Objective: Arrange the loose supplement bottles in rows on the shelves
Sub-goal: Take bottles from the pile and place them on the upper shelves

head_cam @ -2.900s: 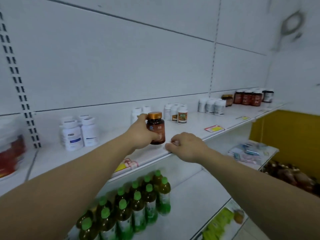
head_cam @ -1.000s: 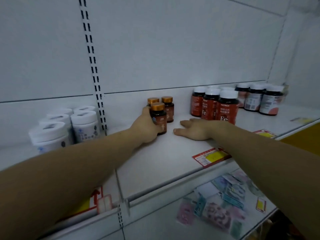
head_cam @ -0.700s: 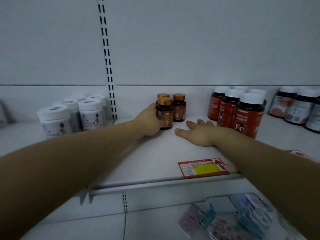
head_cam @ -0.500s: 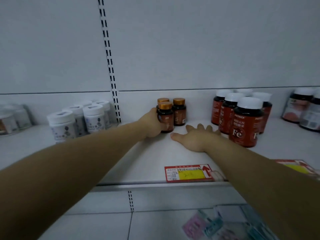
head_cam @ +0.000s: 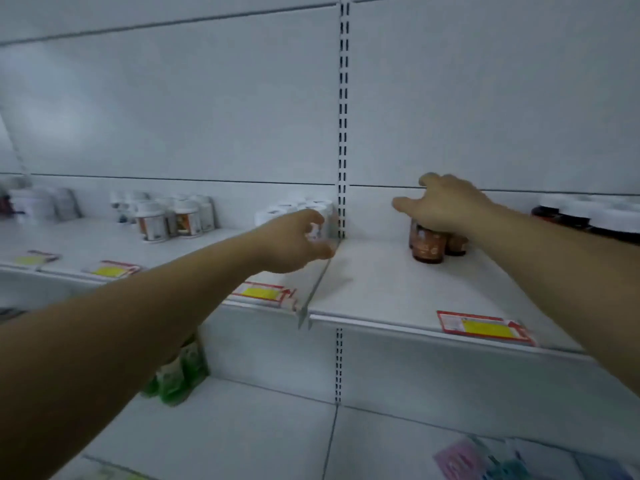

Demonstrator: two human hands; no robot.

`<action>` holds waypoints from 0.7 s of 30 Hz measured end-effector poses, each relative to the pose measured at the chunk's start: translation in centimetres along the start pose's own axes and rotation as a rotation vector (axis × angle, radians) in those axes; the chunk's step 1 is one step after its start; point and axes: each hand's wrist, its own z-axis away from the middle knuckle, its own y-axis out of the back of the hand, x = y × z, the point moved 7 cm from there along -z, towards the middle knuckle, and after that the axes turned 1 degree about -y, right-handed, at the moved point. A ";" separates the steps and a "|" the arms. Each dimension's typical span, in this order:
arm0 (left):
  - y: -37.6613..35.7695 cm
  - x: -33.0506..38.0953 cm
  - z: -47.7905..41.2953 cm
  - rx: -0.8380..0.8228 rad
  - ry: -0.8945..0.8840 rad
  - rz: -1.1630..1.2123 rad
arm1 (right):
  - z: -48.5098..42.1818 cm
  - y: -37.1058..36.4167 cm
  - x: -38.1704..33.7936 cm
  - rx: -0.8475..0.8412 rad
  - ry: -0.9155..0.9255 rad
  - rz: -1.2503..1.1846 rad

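Two amber bottles (head_cam: 427, 244) showing, perhaps more beneath right hand (head_cam: 446, 204)

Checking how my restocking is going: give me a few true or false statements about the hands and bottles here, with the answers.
1. The right hand is over the brown bottles. True.
2. The brown bottles lie on their sides. False: they stand upright.
3. The left hand is at the white bottles. True.
4. The green bottles share the brown bottles' shelf. False: they stand on the shelf below.
5. The right hand holds a price tag. False: the price tag lies at the shelf's front edge.
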 end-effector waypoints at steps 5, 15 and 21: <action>8.0 -10.9 9.7 0.065 0.114 -0.241 | 3.2 -2.3 -19.3 -0.068 0.330 -0.070; 18.3 -34.5 28.3 0.071 0.516 -0.288 | 17.6 -11.3 -56.9 -0.261 0.864 -0.255; 22.9 -47.2 34.3 0.110 0.696 -0.277 | 23.4 -17.1 -72.5 -0.341 1.060 -0.281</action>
